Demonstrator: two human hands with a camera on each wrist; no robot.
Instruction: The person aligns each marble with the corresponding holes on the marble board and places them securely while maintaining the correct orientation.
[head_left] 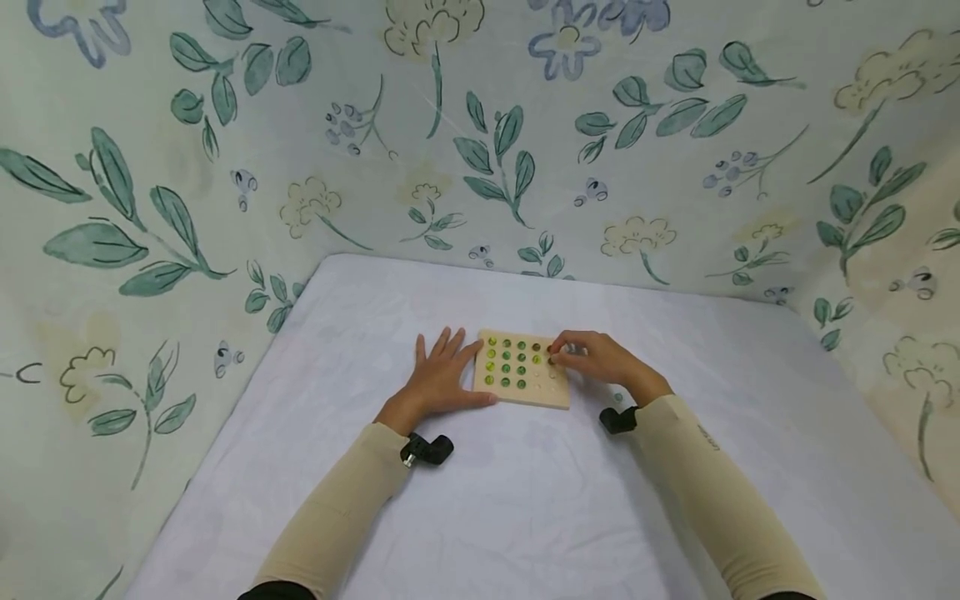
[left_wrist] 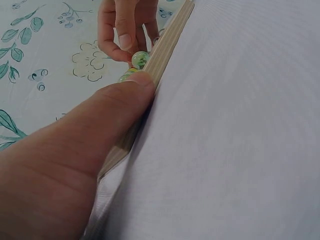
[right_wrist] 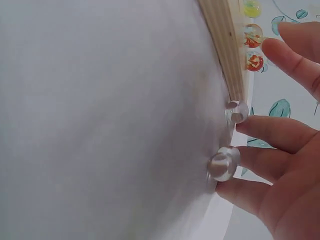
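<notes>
A pale wooden board [head_left: 525,393] with rows of glass marbles [head_left: 506,357] lies on the white cloth. My left hand [head_left: 442,375] spreads straight fingers at its left side, the thumb touching the near edge. At the right end, the thumb and index finger of my right hand [head_left: 603,360] come close to an orange marble [right_wrist: 253,35] and a red marble [right_wrist: 255,61]. These two fingertips stand slightly apart. The right hand's other fingers hang near a clear marble [right_wrist: 236,111] by the board's end and another clear marble [right_wrist: 223,165] on the cloth.
The white cloth [head_left: 517,500] covers the table under both forearms. Behind it and to the sides rises a floral backdrop [head_left: 480,167]. Each wrist wears a small black camera, one at the left [head_left: 427,450] and one at the right [head_left: 618,419].
</notes>
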